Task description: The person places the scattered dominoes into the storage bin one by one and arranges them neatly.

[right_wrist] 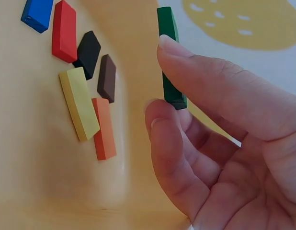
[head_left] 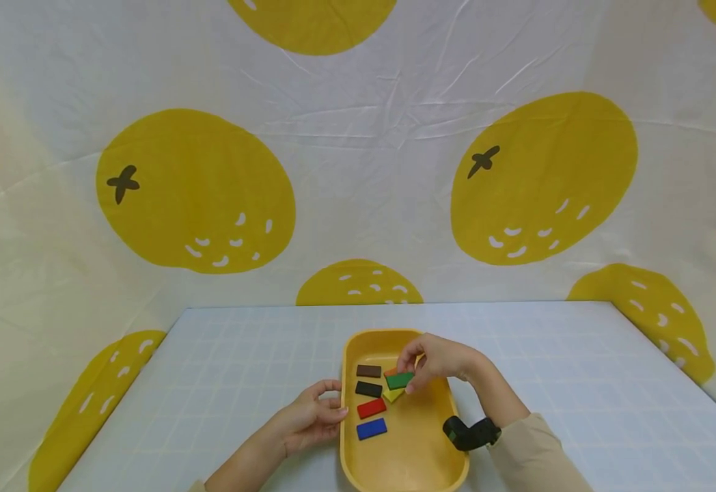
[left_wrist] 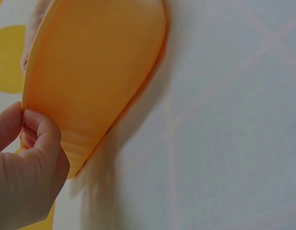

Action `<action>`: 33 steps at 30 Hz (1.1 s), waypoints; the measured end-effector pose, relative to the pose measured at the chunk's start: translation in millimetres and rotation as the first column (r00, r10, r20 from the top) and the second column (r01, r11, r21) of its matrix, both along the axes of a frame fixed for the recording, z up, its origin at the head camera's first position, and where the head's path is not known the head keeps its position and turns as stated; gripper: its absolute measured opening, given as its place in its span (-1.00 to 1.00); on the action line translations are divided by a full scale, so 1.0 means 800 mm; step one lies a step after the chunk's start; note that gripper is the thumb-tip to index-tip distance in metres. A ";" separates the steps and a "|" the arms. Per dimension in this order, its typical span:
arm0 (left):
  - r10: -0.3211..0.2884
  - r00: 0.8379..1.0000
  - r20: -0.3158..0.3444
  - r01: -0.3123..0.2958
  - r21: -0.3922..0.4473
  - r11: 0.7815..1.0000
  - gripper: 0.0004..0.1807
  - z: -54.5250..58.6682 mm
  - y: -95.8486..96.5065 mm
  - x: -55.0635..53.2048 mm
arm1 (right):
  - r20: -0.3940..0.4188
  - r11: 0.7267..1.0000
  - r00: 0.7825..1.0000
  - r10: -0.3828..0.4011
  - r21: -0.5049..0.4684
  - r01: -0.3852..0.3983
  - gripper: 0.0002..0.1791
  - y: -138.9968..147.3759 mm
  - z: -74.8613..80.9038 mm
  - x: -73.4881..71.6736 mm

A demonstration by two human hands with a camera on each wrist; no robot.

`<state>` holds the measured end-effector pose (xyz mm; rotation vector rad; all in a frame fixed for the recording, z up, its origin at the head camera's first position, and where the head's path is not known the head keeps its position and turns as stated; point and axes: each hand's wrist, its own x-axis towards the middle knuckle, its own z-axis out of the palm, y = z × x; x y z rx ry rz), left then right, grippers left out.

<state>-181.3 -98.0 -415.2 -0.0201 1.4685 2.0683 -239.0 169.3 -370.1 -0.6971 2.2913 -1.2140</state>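
My right hand (head_left: 436,359) pinches a green block (right_wrist: 172,57) between thumb and fingers, above the yellow tray (head_left: 419,451). Beneath it lie a yellow block (right_wrist: 80,103) and an orange block (right_wrist: 105,128), touching each other; in the head view the green one partly covers both. Along the tray's left side, a brown block (head_left: 368,371), a black block (head_left: 368,389), a red block (head_left: 372,408) and a blue block (head_left: 372,429) form a column, spaced apart. My left hand (head_left: 311,418) grips the tray's left rim (left_wrist: 30,72) between thumb and fingers.
The tray stands on a table (head_left: 259,355) with a pale blue checked cover. Behind and beside it hangs a white cloth (head_left: 370,178) printed with large yellow fruit. A black wrist device (head_left: 471,433) sits on the right wrist, over the tray's right rim.
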 end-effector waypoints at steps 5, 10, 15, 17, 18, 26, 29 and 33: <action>0.002 1.000 -0.001 -0.002 -0.006 1.000 -0.53 -0.003 0.001 -0.003 | -0.028 0.999 0.999 0.026 0.045 -0.025 -0.78 0.000 0.000 0.000; -0.001 1.000 -0.005 0.001 -0.010 1.000 -0.53 -0.005 0.000 -0.004 | -0.047 0.996 0.997 0.057 0.076 -0.054 -0.79 -0.003 0.000 0.000; -0.003 1.000 -0.004 0.003 -0.014 1.000 -0.53 -0.003 0.000 -0.002 | -0.030 0.994 0.997 0.064 0.093 -0.061 -0.80 -0.007 0.000 0.002; -0.002 1.000 0.002 0.002 -0.017 1.000 -0.52 -0.002 0.000 -0.001 | -0.018 0.994 0.998 0.063 0.090 -0.061 -0.80 -0.008 0.001 0.003; 0.000 1.000 0.005 0.000 -0.019 1.000 -0.52 -0.002 -0.001 -0.001 | -0.012 0.994 0.998 0.062 0.087 -0.060 -0.80 -0.008 0.001 0.003; -0.002 1.000 0.013 0.002 -0.024 1.000 -0.50 -0.004 -0.001 -0.004 | -0.043 0.997 0.999 0.019 0.082 -0.016 -0.78 -0.004 0.007 0.002; 0.001 1.000 0.011 0.000 -0.027 1.000 -0.49 -0.004 0.000 -0.005 | -0.060 0.999 0.998 0.000 0.033 0.002 -0.75 0.007 0.012 -0.003; 0.003 1.000 0.009 -0.003 -0.031 1.000 -0.48 -0.005 -0.001 -0.004 | -0.060 0.999 0.997 -0.045 -0.025 0.044 -0.69 0.029 0.017 -0.010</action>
